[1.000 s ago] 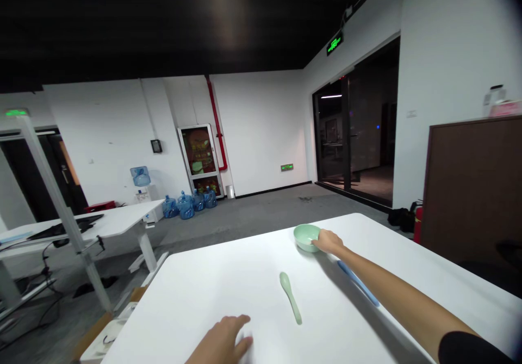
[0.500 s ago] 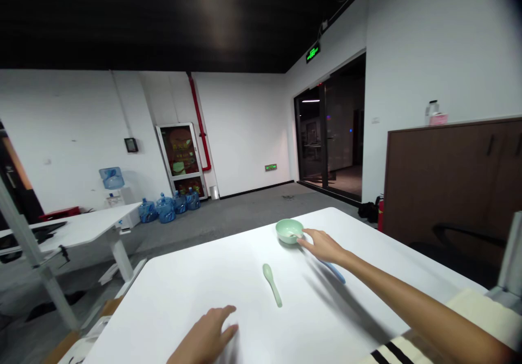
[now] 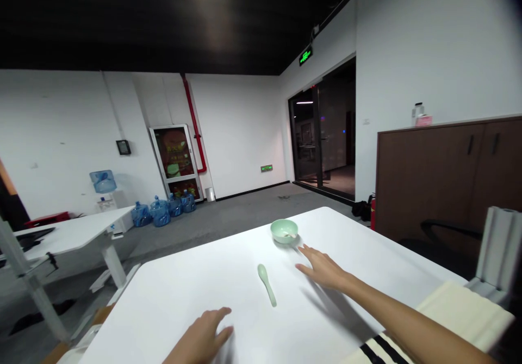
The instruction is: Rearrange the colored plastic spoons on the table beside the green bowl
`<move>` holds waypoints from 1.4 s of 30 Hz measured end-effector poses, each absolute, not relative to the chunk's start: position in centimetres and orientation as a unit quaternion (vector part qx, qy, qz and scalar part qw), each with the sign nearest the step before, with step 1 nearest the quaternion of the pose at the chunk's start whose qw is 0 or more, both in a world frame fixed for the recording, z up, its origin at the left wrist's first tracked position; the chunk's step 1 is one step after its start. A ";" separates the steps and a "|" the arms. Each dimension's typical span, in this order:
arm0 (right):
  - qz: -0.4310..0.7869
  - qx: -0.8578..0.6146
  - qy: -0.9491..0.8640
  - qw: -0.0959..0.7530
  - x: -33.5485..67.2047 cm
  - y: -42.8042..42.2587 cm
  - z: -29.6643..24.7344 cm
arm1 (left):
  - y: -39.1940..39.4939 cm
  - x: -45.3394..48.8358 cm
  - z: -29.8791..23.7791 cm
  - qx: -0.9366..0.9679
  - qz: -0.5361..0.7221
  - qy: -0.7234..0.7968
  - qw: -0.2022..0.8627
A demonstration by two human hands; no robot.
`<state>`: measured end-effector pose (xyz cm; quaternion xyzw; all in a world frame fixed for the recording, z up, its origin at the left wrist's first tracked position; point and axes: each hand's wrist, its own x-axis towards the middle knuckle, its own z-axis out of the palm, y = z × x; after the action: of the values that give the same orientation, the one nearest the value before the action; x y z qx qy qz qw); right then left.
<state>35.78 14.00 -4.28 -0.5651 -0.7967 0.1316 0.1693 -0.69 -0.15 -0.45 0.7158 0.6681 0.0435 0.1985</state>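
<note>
A light green bowl (image 3: 280, 238) stands upright toward the far side of the white table (image 3: 191, 282). Inside it rests a pale spoon (image 3: 289, 235), its handle toward the right rim. My right hand (image 3: 323, 267) hovers just to the right and nearer than the bowl, apart from it, fingers spread and holding nothing. Left of that hand lies a green spoon (image 3: 267, 285), bowl end pointing away. My left hand (image 3: 204, 334) is at the near left, thumb and fingers apart, with nothing in it.
A cream cloth with black stripes (image 3: 460, 309) is at the near right. Beyond it stand a metal post (image 3: 498, 250) and a brown cabinet (image 3: 428, 173). Another white desk (image 3: 81, 228) is on the left, with several blue water bottles (image 3: 160, 211) on the floor behind.
My right hand has let go of the spoon in the bowl and drawn back toward me, opening. The blue utensil under it is now hidden. My left hand has barely moved.
</note>
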 end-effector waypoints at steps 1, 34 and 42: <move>0.135 -0.566 -0.795 0.170 35.8 13.9 -4.1 | -0.1 -0.6 -0.4 0.716 0.041 0.668 0.199; 0.071 -0.694 -0.711 0.094 31.8 31.7 -4.0 | 0.8 -1.5 -1.3 0.698 0.042 0.682 0.213; 0.088 -0.677 -0.722 0.109 31.9 31.5 -4.0 | 1.0 -1.3 -1.0 0.698 0.050 0.682 0.213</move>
<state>31.92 31.53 -4.03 -0.6774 -0.7223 0.0875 0.1088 -1.27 1.02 -1.03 0.6980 0.6817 0.0497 0.2134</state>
